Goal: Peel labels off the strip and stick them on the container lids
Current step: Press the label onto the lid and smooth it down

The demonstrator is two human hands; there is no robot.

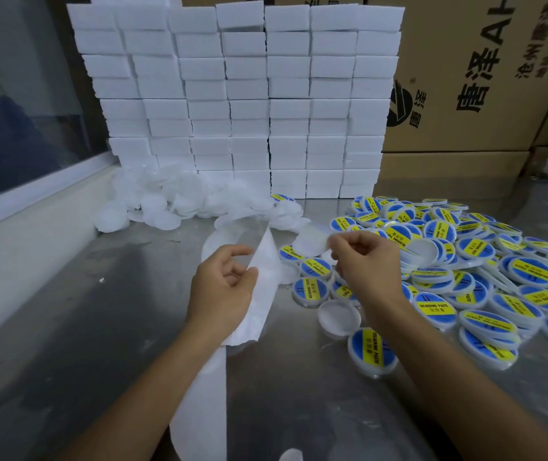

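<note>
A white backing strip (pixel 266 261) runs from the table's near edge up across the middle of the steel table. My left hand (pixel 224 287) holds it between thumb and fingers at its fold. My right hand (pixel 365 264) is raised to the right of the strip and pinches a round translucent white lid (pixel 311 242) by its edge. Whether a label is on its fingers cannot be made out. A heap of unlabelled white lids (pixel 173 197) lies at the back left. Several lids with blue and yellow labels (pixel 485 271) cover the right side.
A wall of stacked white foam blocks (pixel 242 94) stands at the back. Brown cardboard cartons (pixel 485 78) rise at the back right. A window ledge (pixel 33 227) borders the steel table (pixel 99 327) on the left. One upturned plain lid (pixel 339 317) lies below my right wrist.
</note>
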